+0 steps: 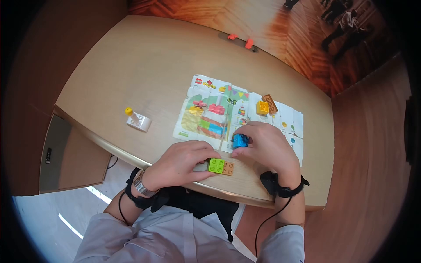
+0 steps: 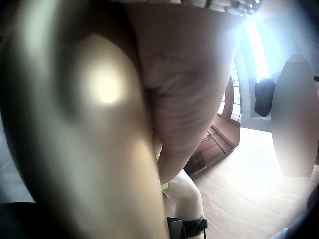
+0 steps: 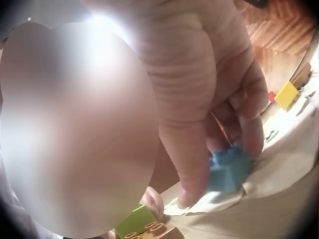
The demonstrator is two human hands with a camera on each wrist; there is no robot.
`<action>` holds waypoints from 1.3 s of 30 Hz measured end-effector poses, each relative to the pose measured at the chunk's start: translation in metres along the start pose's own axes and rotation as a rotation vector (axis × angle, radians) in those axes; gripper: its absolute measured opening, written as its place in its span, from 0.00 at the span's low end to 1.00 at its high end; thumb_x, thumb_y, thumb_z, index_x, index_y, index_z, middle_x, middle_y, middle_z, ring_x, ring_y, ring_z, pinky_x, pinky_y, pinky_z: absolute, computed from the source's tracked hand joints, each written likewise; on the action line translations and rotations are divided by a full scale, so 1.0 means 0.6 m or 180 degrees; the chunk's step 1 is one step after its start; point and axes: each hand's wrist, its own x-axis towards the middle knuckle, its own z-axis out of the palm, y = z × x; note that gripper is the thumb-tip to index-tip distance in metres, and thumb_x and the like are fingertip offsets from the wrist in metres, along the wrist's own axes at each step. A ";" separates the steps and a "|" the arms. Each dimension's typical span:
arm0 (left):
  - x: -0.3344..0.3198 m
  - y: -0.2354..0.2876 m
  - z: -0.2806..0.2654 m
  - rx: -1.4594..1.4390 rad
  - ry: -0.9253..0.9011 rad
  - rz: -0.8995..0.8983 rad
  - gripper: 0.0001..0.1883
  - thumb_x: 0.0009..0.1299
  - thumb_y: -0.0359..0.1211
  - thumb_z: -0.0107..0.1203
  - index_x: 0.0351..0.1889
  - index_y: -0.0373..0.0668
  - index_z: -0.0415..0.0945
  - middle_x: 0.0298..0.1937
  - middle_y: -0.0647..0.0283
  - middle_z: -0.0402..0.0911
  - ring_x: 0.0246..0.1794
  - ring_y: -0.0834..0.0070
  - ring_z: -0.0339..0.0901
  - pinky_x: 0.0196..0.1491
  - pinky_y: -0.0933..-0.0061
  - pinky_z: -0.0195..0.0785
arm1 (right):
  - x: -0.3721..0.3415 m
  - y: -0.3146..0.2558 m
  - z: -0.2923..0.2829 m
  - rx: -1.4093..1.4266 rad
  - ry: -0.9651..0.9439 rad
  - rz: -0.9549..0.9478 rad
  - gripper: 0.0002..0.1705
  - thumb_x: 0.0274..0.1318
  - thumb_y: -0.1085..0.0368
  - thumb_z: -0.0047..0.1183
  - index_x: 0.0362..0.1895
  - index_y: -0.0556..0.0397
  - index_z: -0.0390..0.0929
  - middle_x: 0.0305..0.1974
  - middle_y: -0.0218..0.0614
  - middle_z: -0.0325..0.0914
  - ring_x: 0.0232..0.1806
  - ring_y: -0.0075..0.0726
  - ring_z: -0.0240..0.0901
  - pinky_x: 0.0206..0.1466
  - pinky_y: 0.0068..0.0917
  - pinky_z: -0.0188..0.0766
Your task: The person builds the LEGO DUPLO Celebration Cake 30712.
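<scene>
My left hand (image 1: 180,164) pinches a lime green brick (image 1: 216,165) between thumb and fingers, near the table's front edge. A tan brick (image 1: 228,168) sticks out on the right of the green one, with its studs up. Just beyond, my right hand (image 1: 272,144) holds a blue brick (image 1: 240,140) over the lower part of the instruction sheet (image 1: 184,127). In the right wrist view the thumb and fingertips lie around the blue brick (image 3: 230,172). The left wrist view is mostly filled by the hand, with only slivers of green showing.
A yellow brick (image 1: 262,108) and a brown brick (image 1: 270,104) lie on the sheet's right part. At the left stands a white brick (image 1: 141,123) bearing a yellow-topped piece (image 1: 129,111). Red pieces (image 1: 249,43) sit in the slot at the table's far edge.
</scene>
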 end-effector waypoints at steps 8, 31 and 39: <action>0.000 0.001 0.000 0.0024 0.0057 0.0044 0.21 0.66 0.38 0.75 0.56 0.45 0.85 0.51 0.62 0.87 0.51 0.57 0.86 0.52 0.60 0.80 | 0.032 0.113 0.006 -0.0095 0.1457 0.0358 0.27 0.58 0.69 0.71 0.63 0.52 0.87 0.57 0.44 0.85 0.58 0.50 0.82 0.61 0.43 0.80; -0.005 -0.014 0.010 -0.0010 0.0136 0.0181 0.21 0.66 0.38 0.74 0.57 0.46 0.85 0.49 0.62 0.86 0.50 0.57 0.85 0.51 0.59 0.79 | -0.128 -0.055 0.097 0.1443 0.0850 0.0280 0.22 0.58 0.69 0.75 0.57 0.54 0.86 0.52 0.44 0.89 0.53 0.48 0.87 0.58 0.38 0.83; -0.003 -0.011 0.008 -0.0020 0.0212 0.0322 0.21 0.66 0.37 0.74 0.56 0.45 0.85 0.50 0.61 0.87 0.50 0.57 0.85 0.51 0.59 0.79 | -0.127 -0.059 0.121 0.1149 0.1054 0.0332 0.23 0.57 0.66 0.77 0.57 0.52 0.87 0.49 0.44 0.89 0.48 0.49 0.86 0.52 0.39 0.82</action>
